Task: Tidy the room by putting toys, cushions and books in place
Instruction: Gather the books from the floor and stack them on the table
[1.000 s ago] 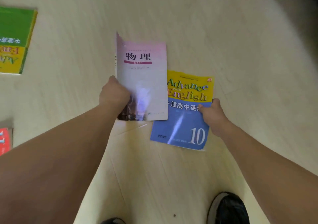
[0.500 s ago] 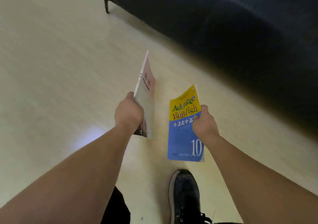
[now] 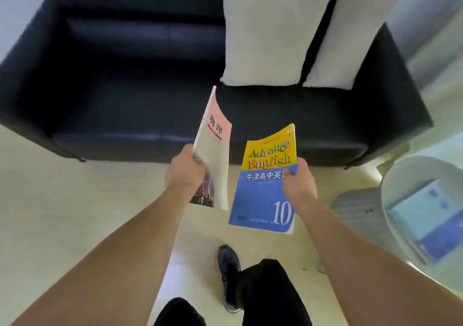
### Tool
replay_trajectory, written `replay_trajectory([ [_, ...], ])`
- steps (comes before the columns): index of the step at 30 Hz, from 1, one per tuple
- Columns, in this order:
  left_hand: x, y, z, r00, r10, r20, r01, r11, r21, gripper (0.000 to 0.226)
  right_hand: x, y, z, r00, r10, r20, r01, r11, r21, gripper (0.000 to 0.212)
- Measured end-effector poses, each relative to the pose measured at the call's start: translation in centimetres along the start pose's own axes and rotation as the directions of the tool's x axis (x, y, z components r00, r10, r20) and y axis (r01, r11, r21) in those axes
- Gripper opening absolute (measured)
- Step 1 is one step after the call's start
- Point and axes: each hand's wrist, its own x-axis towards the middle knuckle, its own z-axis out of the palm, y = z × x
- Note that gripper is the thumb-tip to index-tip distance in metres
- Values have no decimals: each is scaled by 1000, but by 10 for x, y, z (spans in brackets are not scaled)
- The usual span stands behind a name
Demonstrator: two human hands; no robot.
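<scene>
My left hand [image 3: 185, 171] grips a pink and white physics book [image 3: 215, 155] by its left edge, held tilted on edge in the air. My right hand [image 3: 298, 184] grips a yellow and blue "Advance with English" book [image 3: 260, 195] by its right edge, cover facing me. Both books hang above the pale floor just in front of a black sofa [image 3: 140, 95]. Two white cushions [image 3: 269, 37] [image 3: 350, 34] stand upright against the sofa's back on its right half.
A round pale side table [image 3: 400, 175] stands at the right, with a blue and white book [image 3: 436, 220] lying on it. A ribbed grey base [image 3: 355, 213] sits beside the table. My shoe [image 3: 228, 275] is on the floor below the books.
I have lifted both books off the floor and turned towards the sofa. The sofa, cushions and side table have come into view; the floor books at the left are gone from sight.
</scene>
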Motion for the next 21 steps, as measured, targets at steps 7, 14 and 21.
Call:
replay_trajectory([
  [7,-108,121,-55,987,114,112,-119,992,38,18,-107,-10,-154,987,153,-47,-148,985,93,12],
  [14,-178,203,-19,916,309,256,-322,947,9,11,-179,52,-221,907,303,-294,-197,920,339,17],
  [21,-230,269,50,869,361,337,-410,908,85,11,-191,144,-303,813,516,-271,-265,741,617,37],
])
